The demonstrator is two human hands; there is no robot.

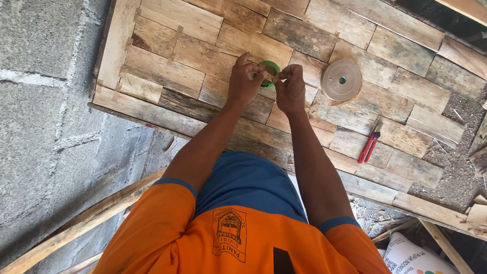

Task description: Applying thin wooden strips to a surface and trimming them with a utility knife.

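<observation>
Together, the left hand and right hand pinched a small green roll over the patchwork wooden panel, fingertips clamped on its edge. It looked light and stiff-cored, probably best held by the rim. A tan disc-shaped roll and red-handled pliers lay nearby.

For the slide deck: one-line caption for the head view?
Both hands, left hand and right hand, pinch a green tape roll over a wooden panel.
</observation>
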